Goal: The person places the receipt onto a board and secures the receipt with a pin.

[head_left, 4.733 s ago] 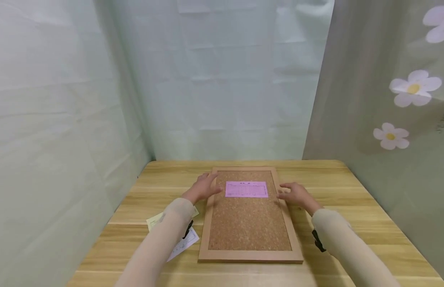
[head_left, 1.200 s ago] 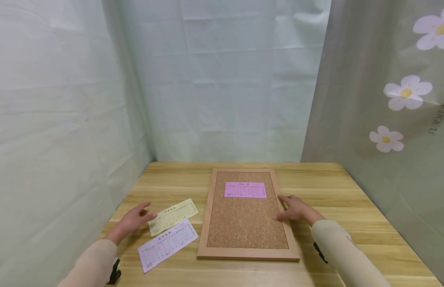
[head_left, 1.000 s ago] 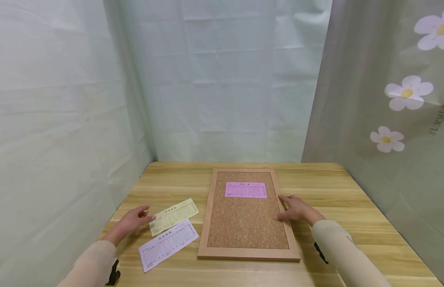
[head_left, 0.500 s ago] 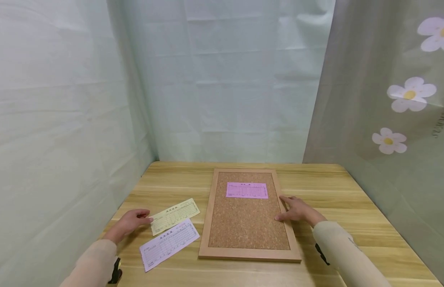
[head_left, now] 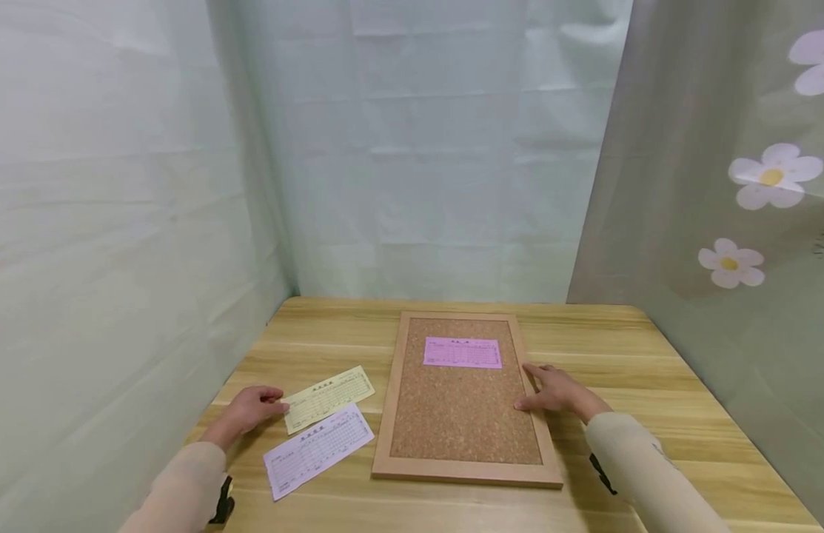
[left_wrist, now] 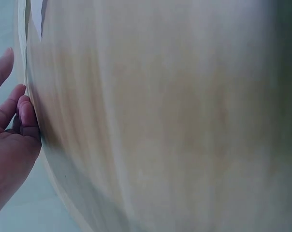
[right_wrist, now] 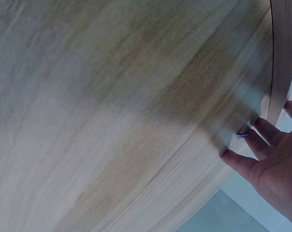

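My left hand rests low at the left end of a yellow printed slip, thumb tip over its corner. In the left wrist view, the curled lower fingers lie at the table surface beside the slip's edge, one digit held apart. A lilac printed slip lies just in front of the yellow one. My right hand rests with spread fingers along the right frame of a corkboard, thumb at the cork's edge. A pink slip lies straight on the upper cork. Beside the right fingertips is a tiny purple-edged thing.
The corkboard's wooden frame lies flat on a wood-grain table. Pale curtains stand behind the table and on the left. Another curtain, printed with daisies, hangs on the right.
My left hand has moved from the board's left side to the yellow slip, its thumb coming to the slip's corner. My right hand has settled on the right frame. The pink slip stays in place.
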Demonstrator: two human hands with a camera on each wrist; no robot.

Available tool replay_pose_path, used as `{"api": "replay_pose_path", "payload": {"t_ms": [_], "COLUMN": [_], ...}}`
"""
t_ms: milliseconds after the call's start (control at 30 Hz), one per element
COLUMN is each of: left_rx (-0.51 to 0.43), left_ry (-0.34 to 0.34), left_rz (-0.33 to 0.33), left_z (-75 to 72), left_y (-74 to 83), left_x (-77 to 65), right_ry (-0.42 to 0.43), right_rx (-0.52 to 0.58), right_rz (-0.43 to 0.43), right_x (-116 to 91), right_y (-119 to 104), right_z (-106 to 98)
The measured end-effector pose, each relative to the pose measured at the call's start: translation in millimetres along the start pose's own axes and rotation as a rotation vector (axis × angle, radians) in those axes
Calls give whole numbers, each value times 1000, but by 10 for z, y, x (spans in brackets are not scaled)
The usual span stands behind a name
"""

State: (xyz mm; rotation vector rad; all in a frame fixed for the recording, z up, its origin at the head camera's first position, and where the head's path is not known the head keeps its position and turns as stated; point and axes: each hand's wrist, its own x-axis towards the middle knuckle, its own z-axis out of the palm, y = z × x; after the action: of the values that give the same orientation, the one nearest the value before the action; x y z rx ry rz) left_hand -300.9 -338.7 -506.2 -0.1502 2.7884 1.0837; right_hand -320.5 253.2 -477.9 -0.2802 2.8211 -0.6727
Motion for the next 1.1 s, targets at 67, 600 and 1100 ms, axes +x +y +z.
{"api": "replay_pose_path", "payload": {"t_ms": [67, 600, 1100], "left_rx": [-9, -25, -6], "left_ry": [5, 51, 71], "left_rz": [-10, -20, -36], "left_z": [6, 64, 62], "left_y": [9, 1, 95], "left_x": [-4, -37, -80], "right_ry": [4, -5, -8], "right_rx": [2, 4, 12], "right_rz": [-3, 19, 14], "right_x": [-5, -7, 16], "right_y": [1, 21, 33], "right_z": [-3, 24, 10]}}
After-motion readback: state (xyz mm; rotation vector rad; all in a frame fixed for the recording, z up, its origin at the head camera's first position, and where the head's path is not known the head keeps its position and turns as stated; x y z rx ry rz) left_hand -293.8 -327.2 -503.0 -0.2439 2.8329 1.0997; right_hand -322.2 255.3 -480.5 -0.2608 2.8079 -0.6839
